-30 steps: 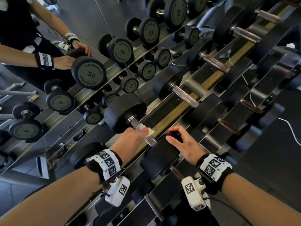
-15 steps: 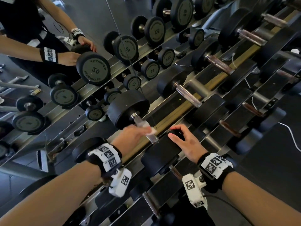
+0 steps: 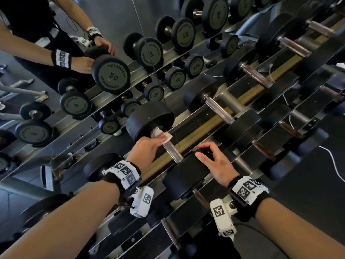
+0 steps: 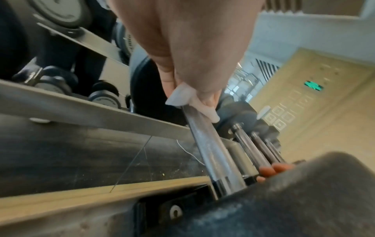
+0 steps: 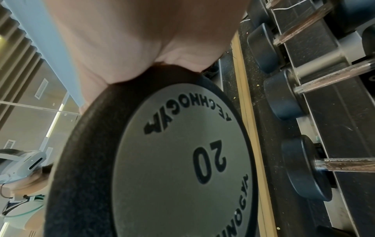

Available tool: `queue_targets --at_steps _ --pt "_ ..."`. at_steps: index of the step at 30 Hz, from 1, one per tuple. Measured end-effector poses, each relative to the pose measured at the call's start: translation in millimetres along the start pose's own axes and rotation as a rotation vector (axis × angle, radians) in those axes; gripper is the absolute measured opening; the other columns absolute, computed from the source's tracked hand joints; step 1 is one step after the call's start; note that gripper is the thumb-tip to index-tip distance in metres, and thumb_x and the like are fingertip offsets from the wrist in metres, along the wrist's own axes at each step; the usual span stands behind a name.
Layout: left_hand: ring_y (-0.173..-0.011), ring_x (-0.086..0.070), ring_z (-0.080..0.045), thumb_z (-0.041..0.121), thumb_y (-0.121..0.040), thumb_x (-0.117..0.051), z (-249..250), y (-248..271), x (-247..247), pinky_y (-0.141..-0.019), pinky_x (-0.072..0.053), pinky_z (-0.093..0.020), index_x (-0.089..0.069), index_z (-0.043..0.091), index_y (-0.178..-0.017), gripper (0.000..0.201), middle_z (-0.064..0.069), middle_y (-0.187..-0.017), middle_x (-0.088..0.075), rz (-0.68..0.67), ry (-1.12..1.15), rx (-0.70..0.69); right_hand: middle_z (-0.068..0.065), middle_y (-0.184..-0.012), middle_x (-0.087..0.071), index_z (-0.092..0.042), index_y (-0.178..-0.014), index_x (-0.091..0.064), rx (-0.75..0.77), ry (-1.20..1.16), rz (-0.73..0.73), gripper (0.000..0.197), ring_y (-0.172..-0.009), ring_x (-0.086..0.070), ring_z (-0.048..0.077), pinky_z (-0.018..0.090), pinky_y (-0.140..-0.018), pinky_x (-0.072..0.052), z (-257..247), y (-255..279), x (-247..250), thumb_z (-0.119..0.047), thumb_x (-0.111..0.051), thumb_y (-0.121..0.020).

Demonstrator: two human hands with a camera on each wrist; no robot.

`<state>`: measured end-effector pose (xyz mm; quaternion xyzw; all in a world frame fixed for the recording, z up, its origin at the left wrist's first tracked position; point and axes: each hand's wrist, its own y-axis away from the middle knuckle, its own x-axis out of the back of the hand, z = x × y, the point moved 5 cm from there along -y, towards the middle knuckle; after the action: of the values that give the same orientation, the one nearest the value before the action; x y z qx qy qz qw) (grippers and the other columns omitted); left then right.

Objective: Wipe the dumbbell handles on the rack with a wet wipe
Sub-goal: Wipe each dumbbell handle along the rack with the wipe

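White and damp-looking, the small folded wet wipe (image 3: 165, 137) sits bunched under your left hand (image 3: 144, 149), whose fingers are curled round the knurled steel handle (image 3: 170, 151) of the black round-headed dumbbell marked 20 (image 3: 149, 119). In the left wrist view the wipe (image 4: 189, 99) is pinched between thumb and fingers against the bar (image 4: 213, 154), at the end nearest the far weight head, with a loose corner sticking out past the fingers. The rest of the handle runs bare down to the near head.

Your right hand (image 3: 217, 165) lies on top of that near black rubber head (image 3: 183, 176), fingers spread and lightly bent over its rim, thumb out to the side; it holds nothing else. From the right wrist camera your palm (image 5: 142, 40) presses on the head's upper edge, above the grey end plate (image 5: 182, 160) with the number 20.

The dumbbell lies tilted in the grey metal and black rack (image 3: 214, 126), which has a tan strip along it. More black dumbbells (image 3: 201, 92) sit in the cradles further along, and a mirror (image 3: 112, 19) behind the rack shows your arms.
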<state>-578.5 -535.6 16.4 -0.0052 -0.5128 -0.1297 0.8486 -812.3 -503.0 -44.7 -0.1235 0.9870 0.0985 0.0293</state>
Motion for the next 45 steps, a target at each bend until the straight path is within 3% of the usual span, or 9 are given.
queue_targets --at_steps 7,11,15,18,21,26,29,36,45 --pt "-0.106 -0.064 -0.008 0.014 -0.102 -0.048 21.8 29.9 -32.4 -0.095 -0.043 -0.011 -0.065 0.033 -0.128 0.037 -0.003 -0.12 -0.068 -0.048 0.125 -0.006 -0.009 -0.098 -0.067 -0.034 -0.108 -0.059 -0.014 -0.023 0.013 0.044 -0.091 -0.068 0.01 0.026 -0.072 -0.057 -2.6 -0.7 -0.6 -0.058 -0.069 -0.072" --pt "-0.063 -0.059 0.008 0.023 -0.102 -0.047 5.8 19.7 -2.7 -0.055 -0.044 -0.008 -0.065 0.029 -0.124 0.029 0.013 -0.083 -0.069 0.14 0.282 0.191 -0.003 -0.1 -0.067 -0.029 -0.111 -0.059 -0.023 -0.025 0.02 0.047 -0.086 -0.069 0.009 0.025 -0.07 -0.057 -4.7 -0.4 -1.1 -0.055 -0.068 -0.073" --pt "-0.086 -0.064 -0.01 0.026 -0.104 -0.045 -10.6 14.7 14.7 -0.083 -0.051 -0.027 -0.066 0.024 -0.126 0.031 0.001 -0.102 -0.072 0.353 0.264 0.316 -0.002 -0.099 -0.067 -0.026 -0.112 -0.058 -0.036 -0.018 0.025 0.046 -0.084 -0.07 0.009 0.025 -0.068 -0.057 -5.1 0.9 -1.6 -0.053 -0.067 -0.075" --pt "-0.067 -0.056 0.007 0.024 -0.103 -0.046 -2.2 14.1 -12.0 -0.064 -0.045 -0.005 -0.065 0.024 -0.128 0.031 0.01 -0.094 -0.069 0.242 0.256 0.274 0.001 -0.102 -0.066 -0.025 -0.114 -0.057 -0.041 -0.022 0.02 0.046 -0.084 -0.069 0.01 0.026 -0.069 -0.058 -6.7 1.9 -1.6 -0.05 -0.067 -0.077" --pt "-0.077 -0.054 0.013 0.02 -0.103 -0.046 0.2 19.1 -29.4 -0.069 -0.038 0.005 -0.064 0.021 -0.13 0.032 0.009 -0.1 -0.068 0.194 0.252 0.225 0.003 -0.103 -0.064 -0.021 -0.116 -0.056 -0.048 -0.025 0.02 0.04 -0.082 -0.069 0.006 0.023 -0.066 -0.056 -7.2 2.1 -2.2 -0.042 -0.066 -0.083" --pt "-0.092 -0.063 0.005 0.021 -0.101 -0.051 1.0 34.3 -46.3 -0.083 -0.047 -0.006 -0.065 0.026 -0.127 0.03 0.005 -0.11 -0.072 0.019 0.345 0.227 0.001 -0.103 -0.063 -0.018 -0.117 -0.056 -0.047 -0.019 0.034 0.028 -0.079 -0.067 0.0 0.019 -0.063 -0.054 -7.0 2.4 -2.1 -0.029 -0.064 -0.092" --pt "-0.106 -0.065 -0.007 0.021 -0.101 -0.051 -2.0 38.0 -51.7 -0.101 -0.05 -0.035 -0.069 0.027 -0.123 0.029 0.004 -0.113 -0.072 -0.038 0.502 0.282 0.001 -0.104 -0.063 -0.021 -0.116 -0.057 -0.045 0.0 0.035 0.035 -0.082 -0.067 0.004 0.021 -0.065 -0.055 -8.8 3.6 -2.0 -0.039 -0.065 -0.086" --pt "-0.11 -0.064 -0.014 0.025 -0.099 -0.049 -50.8 36.4 -8.7 -0.101 -0.051 -0.043 -0.065 0.025 -0.127 0.032 0.003 -0.118 -0.069 0.43 0.766 0.549 -0.001 -0.096 -0.066 -0.019 -0.112 -0.059 -0.034 -0.013 0.072 0.024 -0.079 -0.066 0.002 0.019 -0.067 -0.053 -3.3 -0.1 -2.6 -0.029 -0.066 -0.091" --pt "-0.094 -0.062 -0.014 0.028 -0.103 -0.046 -7.9 10.6 -30.5 -0.086 -0.049 -0.027 -0.058 0.033 -0.136 0.035 0.0 -0.104 -0.068 0.222 0.526 0.386 0.001 -0.102 -0.066 -0.026 -0.112 -0.059 -0.034 0.019 0.064 0.03 -0.089 -0.067 0.011 0.027 -0.072 -0.056 -2.9 0.9 -1.4 -0.042 -0.066 -0.087"
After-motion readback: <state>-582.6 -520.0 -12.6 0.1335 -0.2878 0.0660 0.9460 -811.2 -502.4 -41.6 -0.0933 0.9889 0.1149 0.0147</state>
